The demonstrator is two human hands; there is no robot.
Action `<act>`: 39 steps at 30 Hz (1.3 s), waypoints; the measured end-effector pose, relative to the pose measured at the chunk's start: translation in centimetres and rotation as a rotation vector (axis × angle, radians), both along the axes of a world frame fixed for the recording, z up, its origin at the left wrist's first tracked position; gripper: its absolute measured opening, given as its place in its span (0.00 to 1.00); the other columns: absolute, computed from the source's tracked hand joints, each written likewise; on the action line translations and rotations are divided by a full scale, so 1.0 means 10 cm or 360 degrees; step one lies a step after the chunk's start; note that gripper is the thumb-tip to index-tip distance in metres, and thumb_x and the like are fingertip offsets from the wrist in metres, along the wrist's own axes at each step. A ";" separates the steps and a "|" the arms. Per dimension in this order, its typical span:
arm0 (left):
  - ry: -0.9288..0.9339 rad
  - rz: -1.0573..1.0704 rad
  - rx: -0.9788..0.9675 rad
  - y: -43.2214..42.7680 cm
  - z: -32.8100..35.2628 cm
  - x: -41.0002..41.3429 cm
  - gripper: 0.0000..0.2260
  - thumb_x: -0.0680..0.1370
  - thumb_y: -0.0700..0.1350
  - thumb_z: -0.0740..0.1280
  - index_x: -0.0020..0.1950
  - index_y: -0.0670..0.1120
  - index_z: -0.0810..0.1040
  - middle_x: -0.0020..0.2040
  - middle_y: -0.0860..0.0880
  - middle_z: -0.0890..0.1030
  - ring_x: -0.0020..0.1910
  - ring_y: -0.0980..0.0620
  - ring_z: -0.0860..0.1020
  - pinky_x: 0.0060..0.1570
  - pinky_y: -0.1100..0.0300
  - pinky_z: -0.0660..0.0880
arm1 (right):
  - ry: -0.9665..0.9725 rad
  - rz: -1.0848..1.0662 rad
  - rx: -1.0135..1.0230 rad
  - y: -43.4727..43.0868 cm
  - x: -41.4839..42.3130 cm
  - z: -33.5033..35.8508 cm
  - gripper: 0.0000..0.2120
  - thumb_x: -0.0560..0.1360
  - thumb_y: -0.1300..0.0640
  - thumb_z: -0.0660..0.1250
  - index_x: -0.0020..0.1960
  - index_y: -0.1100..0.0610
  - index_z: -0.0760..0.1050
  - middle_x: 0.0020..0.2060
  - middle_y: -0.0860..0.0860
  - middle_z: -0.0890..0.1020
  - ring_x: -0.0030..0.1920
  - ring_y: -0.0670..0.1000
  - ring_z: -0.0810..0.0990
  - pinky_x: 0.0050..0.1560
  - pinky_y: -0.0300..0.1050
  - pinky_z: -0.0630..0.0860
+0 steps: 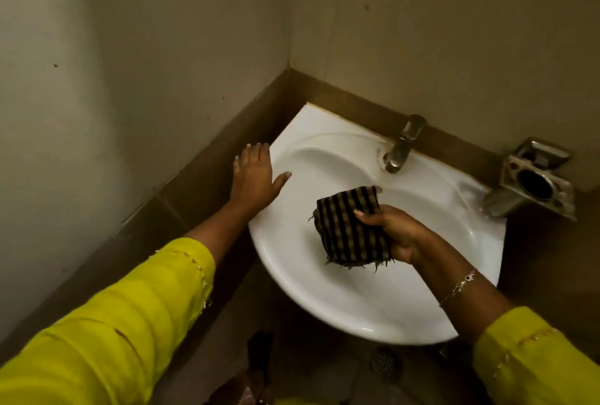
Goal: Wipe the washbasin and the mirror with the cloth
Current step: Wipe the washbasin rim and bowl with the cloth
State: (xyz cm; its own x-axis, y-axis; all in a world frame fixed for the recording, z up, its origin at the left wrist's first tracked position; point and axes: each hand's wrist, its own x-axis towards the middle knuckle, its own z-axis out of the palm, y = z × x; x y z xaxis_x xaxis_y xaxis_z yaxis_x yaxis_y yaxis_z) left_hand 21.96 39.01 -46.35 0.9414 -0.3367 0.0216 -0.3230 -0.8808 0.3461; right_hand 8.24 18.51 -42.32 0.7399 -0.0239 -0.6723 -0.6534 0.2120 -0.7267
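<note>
A white washbasin (324, 291) is fixed in the corner of two walls. My right hand (397, 232) holds a folded dark checked cloth (350, 229) over the middle of the bowl. My left hand (255, 175) rests flat, fingers spread, on the basin's left rim beside the wall tiles. No mirror is in view.
A metal tap (402, 146) stands at the basin's back edge. A metal soap holder (535, 177) juts from the right wall, just above the basin's right corner. Brown tiles (194, 190) line the lower walls. A floor drain (386, 364) lies under the basin.
</note>
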 end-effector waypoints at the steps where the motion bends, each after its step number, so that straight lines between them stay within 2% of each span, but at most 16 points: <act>1: 0.0033 -0.0010 0.0069 0.01 -0.08 -0.01 0.34 0.78 0.58 0.58 0.74 0.38 0.52 0.75 0.38 0.56 0.74 0.41 0.51 0.71 0.46 0.47 | 0.0019 -0.0039 -0.0017 0.01 0.02 0.00 0.11 0.77 0.62 0.61 0.58 0.62 0.74 0.53 0.59 0.81 0.51 0.57 0.81 0.51 0.52 0.78; 4: 0.0029 -0.0088 0.0212 -0.02 -0.26 0.04 0.36 0.78 0.58 0.55 0.74 0.37 0.44 0.76 0.38 0.47 0.75 0.42 0.45 0.71 0.48 0.42 | 0.0029 -0.0124 -0.0098 0.03 0.21 0.03 0.09 0.77 0.64 0.60 0.55 0.62 0.74 0.54 0.60 0.79 0.52 0.59 0.79 0.53 0.53 0.75; 7: 0.0010 -0.0160 0.0286 -0.08 -0.32 0.11 0.37 0.79 0.59 0.54 0.74 0.36 0.41 0.75 0.37 0.44 0.75 0.41 0.43 0.71 0.50 0.40 | -0.0057 -0.0216 -0.0275 0.05 0.47 0.19 0.14 0.78 0.65 0.59 0.63 0.64 0.71 0.58 0.60 0.77 0.58 0.61 0.76 0.57 0.53 0.73; 10: 0.0059 -0.0212 0.0328 -0.13 -0.40 0.11 0.37 0.79 0.59 0.53 0.73 0.35 0.39 0.75 0.36 0.42 0.74 0.41 0.42 0.71 0.51 0.39 | -0.0254 -0.0313 -0.0576 0.06 0.75 0.33 0.16 0.79 0.63 0.58 0.66 0.63 0.68 0.52 0.55 0.76 0.53 0.56 0.76 0.54 0.50 0.72; 13: 0.0033 -0.0230 0.0420 -0.13 -0.54 0.07 0.38 0.78 0.61 0.51 0.73 0.34 0.39 0.75 0.35 0.42 0.74 0.40 0.41 0.71 0.50 0.38 | -0.0574 -0.0418 -0.1113 0.00 1.04 0.33 0.15 0.79 0.60 0.57 0.64 0.62 0.71 0.48 0.55 0.77 0.53 0.56 0.77 0.57 0.53 0.73; 15: -0.0036 -0.0246 0.0410 -0.12 -0.62 0.07 0.39 0.78 0.63 0.49 0.73 0.34 0.40 0.75 0.35 0.43 0.74 0.40 0.42 0.71 0.50 0.39 | -0.0749 -0.0392 -0.1686 -0.06 1.20 0.20 0.16 0.79 0.64 0.56 0.66 0.61 0.69 0.58 0.58 0.78 0.61 0.58 0.74 0.65 0.42 0.65; 17: -0.0089 -0.0226 0.0245 -0.12 -0.66 0.09 0.41 0.75 0.67 0.45 0.73 0.34 0.45 0.75 0.35 0.48 0.74 0.40 0.46 0.71 0.50 0.41 | -0.0795 -0.0183 -0.2186 -0.07 1.30 0.01 0.25 0.76 0.72 0.54 0.72 0.61 0.60 0.71 0.58 0.66 0.71 0.56 0.64 0.69 0.30 0.46; 19: -0.0079 -0.0226 0.0083 -0.10 -0.67 0.10 0.44 0.72 0.70 0.40 0.73 0.35 0.49 0.75 0.36 0.53 0.74 0.40 0.50 0.71 0.51 0.44 | -0.0585 0.0251 -0.2400 -0.08 1.32 -0.30 0.30 0.74 0.73 0.54 0.74 0.62 0.51 0.75 0.60 0.55 0.74 0.58 0.53 0.73 0.42 0.43; 22: -0.0040 -0.0234 -0.0102 -0.06 -0.71 0.12 0.46 0.71 0.71 0.36 0.73 0.36 0.52 0.74 0.38 0.56 0.74 0.43 0.53 0.71 0.53 0.46 | -0.0333 0.0685 -0.2438 -0.10 1.19 -0.82 0.33 0.74 0.69 0.59 0.74 0.63 0.49 0.74 0.64 0.51 0.74 0.64 0.50 0.73 0.58 0.47; 24: -0.0034 -0.0231 -0.0151 -0.06 -0.70 0.11 0.45 0.71 0.71 0.37 0.74 0.37 0.52 0.75 0.39 0.56 0.74 0.44 0.53 0.71 0.55 0.46 | -0.0324 0.0731 -0.2467 -0.10 1.11 -0.96 0.35 0.70 0.65 0.68 0.72 0.66 0.56 0.71 0.67 0.59 0.72 0.68 0.57 0.70 0.65 0.54; 26: -0.0015 -0.0205 -0.0225 -0.05 -0.69 0.13 0.46 0.70 0.72 0.37 0.74 0.38 0.52 0.75 0.40 0.55 0.74 0.46 0.52 0.71 0.58 0.44 | -0.0281 0.0712 -0.2472 -0.11 1.16 -0.96 0.40 0.70 0.52 0.71 0.73 0.64 0.55 0.72 0.67 0.58 0.72 0.67 0.56 0.70 0.65 0.52; 29: 0.0003 -0.0225 -0.0331 -0.03 -0.68 0.12 0.46 0.69 0.73 0.38 0.74 0.39 0.51 0.76 0.42 0.54 0.74 0.49 0.51 0.70 0.61 0.43 | -0.0150 0.0702 -0.2400 -0.17 1.28 -0.90 0.47 0.70 0.30 0.55 0.75 0.58 0.43 0.75 0.60 0.45 0.75 0.60 0.43 0.72 0.57 0.41; 32: 0.0008 -0.0230 -0.0381 -0.01 -0.68 0.12 0.46 0.69 0.73 0.38 0.74 0.40 0.51 0.76 0.42 0.54 0.74 0.50 0.50 0.70 0.61 0.43 | -0.0181 0.0547 -0.2365 -0.16 1.42 -0.90 0.45 0.68 0.31 0.38 0.75 0.59 0.48 0.75 0.62 0.50 0.75 0.62 0.47 0.72 0.58 0.45; 35: 0.0031 -0.0211 -0.0465 -0.02 -0.69 0.13 0.44 0.71 0.72 0.43 0.75 0.40 0.51 0.76 0.43 0.55 0.74 0.49 0.52 0.71 0.59 0.47 | -0.0274 0.0436 -0.2340 -0.17 1.54 -0.95 0.54 0.65 0.28 0.23 0.72 0.64 0.58 0.71 0.67 0.60 0.71 0.68 0.57 0.69 0.63 0.53; 37: 0.0057 -0.0187 -0.0533 -0.01 -0.69 0.13 0.41 0.72 0.69 0.49 0.75 0.41 0.52 0.76 0.43 0.55 0.74 0.49 0.53 0.72 0.57 0.49 | -0.0290 0.0500 -0.2348 -0.18 1.62 -0.96 0.55 0.65 0.28 0.23 0.71 0.65 0.60 0.70 0.68 0.62 0.70 0.69 0.59 0.68 0.65 0.55; 39: 0.0067 -0.0161 -0.0602 -0.01 -0.69 0.13 0.38 0.73 0.65 0.51 0.75 0.41 0.53 0.75 0.44 0.56 0.74 0.49 0.53 0.72 0.56 0.51 | -0.0302 0.0572 -0.2412 -0.16 1.70 -0.92 0.48 0.68 0.30 0.30 0.73 0.63 0.55 0.72 0.66 0.57 0.72 0.66 0.55 0.70 0.63 0.52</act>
State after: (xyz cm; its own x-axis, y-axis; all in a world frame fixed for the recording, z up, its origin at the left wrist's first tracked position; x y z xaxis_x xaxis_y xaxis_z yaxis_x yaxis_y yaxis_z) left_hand 23.26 38.95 -53.22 0.9064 -0.4037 0.1241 -0.3805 -0.6530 0.6548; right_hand 25.20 16.90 -51.48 0.9227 -0.3756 -0.0868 -0.3853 -0.9041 -0.1849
